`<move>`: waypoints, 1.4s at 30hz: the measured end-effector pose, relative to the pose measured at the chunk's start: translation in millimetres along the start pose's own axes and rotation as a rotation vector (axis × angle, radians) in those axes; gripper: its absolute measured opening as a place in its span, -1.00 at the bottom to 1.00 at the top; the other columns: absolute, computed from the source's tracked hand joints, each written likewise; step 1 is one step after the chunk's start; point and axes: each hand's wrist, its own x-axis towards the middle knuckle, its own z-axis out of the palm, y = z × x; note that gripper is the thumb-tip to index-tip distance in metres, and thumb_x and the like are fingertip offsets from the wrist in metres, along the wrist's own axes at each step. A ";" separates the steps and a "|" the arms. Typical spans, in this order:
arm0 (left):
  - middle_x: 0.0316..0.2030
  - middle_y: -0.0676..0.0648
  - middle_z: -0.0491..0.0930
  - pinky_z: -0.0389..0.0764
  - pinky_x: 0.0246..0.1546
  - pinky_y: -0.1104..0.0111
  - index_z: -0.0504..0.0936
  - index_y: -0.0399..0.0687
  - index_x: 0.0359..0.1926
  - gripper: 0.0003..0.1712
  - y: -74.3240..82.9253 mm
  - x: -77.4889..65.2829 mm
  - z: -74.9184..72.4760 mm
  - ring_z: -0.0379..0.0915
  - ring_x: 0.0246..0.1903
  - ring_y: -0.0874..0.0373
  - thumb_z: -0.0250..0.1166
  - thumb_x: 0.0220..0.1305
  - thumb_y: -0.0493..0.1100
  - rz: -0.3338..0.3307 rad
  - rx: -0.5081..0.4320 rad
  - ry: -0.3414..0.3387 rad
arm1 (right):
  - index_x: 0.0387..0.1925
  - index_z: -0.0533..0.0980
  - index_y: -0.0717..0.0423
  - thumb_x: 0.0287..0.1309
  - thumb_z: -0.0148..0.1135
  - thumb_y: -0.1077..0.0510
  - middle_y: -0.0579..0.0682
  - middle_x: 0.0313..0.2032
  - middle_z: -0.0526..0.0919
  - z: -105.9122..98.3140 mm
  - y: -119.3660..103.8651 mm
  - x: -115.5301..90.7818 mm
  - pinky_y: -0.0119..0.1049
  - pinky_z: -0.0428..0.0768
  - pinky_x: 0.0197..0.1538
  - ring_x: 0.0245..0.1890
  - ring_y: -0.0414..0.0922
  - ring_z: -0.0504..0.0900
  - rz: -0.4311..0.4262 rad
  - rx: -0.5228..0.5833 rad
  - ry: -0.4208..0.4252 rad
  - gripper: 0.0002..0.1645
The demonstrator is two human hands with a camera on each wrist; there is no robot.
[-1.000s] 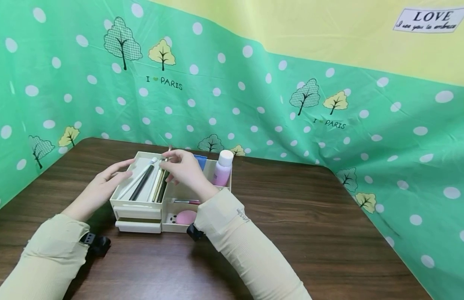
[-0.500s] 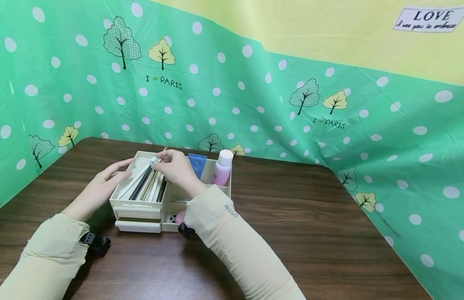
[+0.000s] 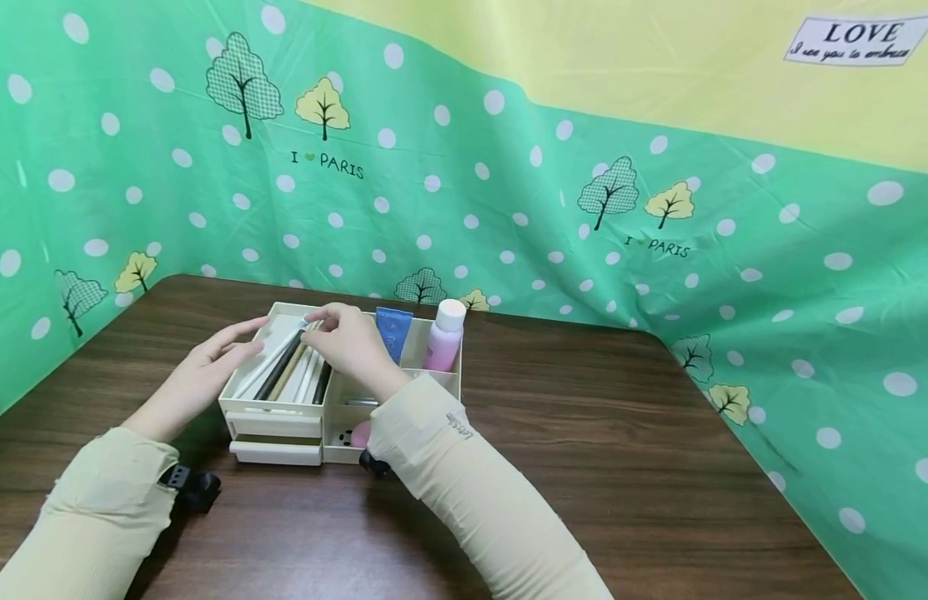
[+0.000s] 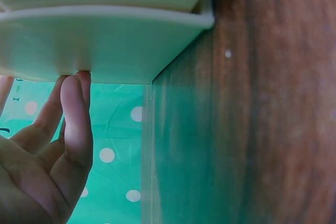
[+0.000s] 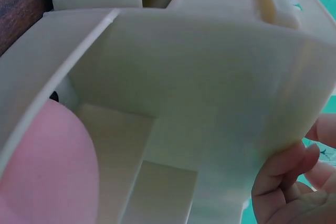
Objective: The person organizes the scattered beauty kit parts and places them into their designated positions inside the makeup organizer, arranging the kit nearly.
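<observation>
My right hand [image 3: 345, 337] is over the top tray of a cream desk organizer [image 3: 276, 425]. Its thumb and fingertips pinch the far end of a slim gold stick [image 3: 289, 373], which lies slanted in the tray; the pinched end is hidden. Beside the stick are a black pen-like stick [image 3: 278, 367] and several white ones [image 3: 308, 375]. With fingers fairly straight, my left hand [image 3: 201, 379] rests against the organizer's left side; the left wrist view shows its fingertips touching the smooth side wall [image 4: 115, 45]. In the right wrist view, curled right fingers [image 5: 286, 169] appear by the tray's wall.
A blue tube [image 3: 393, 333] and a pink bottle with a white cap [image 3: 443, 337] stand in the organizer's back right compartments. A pink rounded object [image 5: 52, 166] sits in the front compartment. The brown wooden table [image 3: 621, 467] meets a green dotted cloth [image 3: 509, 208] behind.
My right hand has moved left across the tray, and the gold stick has shifted left beside the black one. More of the blue tube shows. My left hand has stayed put.
</observation>
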 end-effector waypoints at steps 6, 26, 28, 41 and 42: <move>0.30 -0.29 0.38 0.45 -0.13 0.58 0.11 0.12 0.55 -0.29 2.7 1.6 1.4 0.39 -0.10 0.52 -0.03 0.52 0.21 -0.003 0.004 -0.012 | -0.03 0.66 0.02 0.23 0.30 0.14 -0.14 -0.34 0.60 -5.5 4.3 -5.0 -0.43 0.41 -0.52 -0.60 -0.23 0.45 0.005 0.098 0.027 -0.73; 0.43 -0.26 0.21 0.33 0.02 0.40 0.11 0.11 0.55 -0.27 3.4 0.3 1.4 0.23 0.26 -0.06 -0.04 0.50 0.25 -0.024 0.030 -0.003 | -0.02 0.63 0.21 0.26 0.26 0.25 0.11 -0.41 0.62 -39.9 -1.5 -39.1 -0.42 0.39 -0.59 -0.76 -0.23 0.37 -0.153 0.485 0.024 -0.73; 0.41 -0.25 0.25 0.34 0.03 0.39 0.12 0.12 0.54 -0.28 3.8 0.6 2.1 0.27 0.21 0.02 -0.04 0.51 0.24 -0.017 0.037 0.000 | -0.02 0.62 0.24 0.26 0.25 0.27 0.22 -0.37 0.63 -44.2 -1.6 -44.8 -0.41 0.40 -0.58 -0.76 -0.24 0.35 -0.172 0.526 0.029 -0.73; 0.46 -0.31 0.15 0.21 0.22 -0.16 0.09 0.11 0.55 -0.28 3.5 -1.3 0.3 0.13 0.34 -0.23 -0.04 0.51 0.22 -0.012 0.017 -0.005 | -0.03 0.57 0.37 0.26 0.20 0.33 -0.16 -0.50 0.63 -73.9 5.7 -84.8 -0.41 0.44 -0.54 -0.72 -0.21 0.34 -0.225 0.656 0.109 -0.73; 0.45 -0.31 0.15 0.22 0.22 -0.15 0.09 0.11 0.55 -0.28 3.7 -2.0 -0.4 0.13 0.34 -0.23 -0.04 0.51 0.22 -0.011 0.019 -0.007 | -0.04 0.58 0.38 0.26 0.20 0.33 -0.15 -0.50 0.63 -76.1 6.9 -87.8 -0.41 0.44 -0.54 -0.72 -0.21 0.34 -0.228 0.657 0.121 -0.73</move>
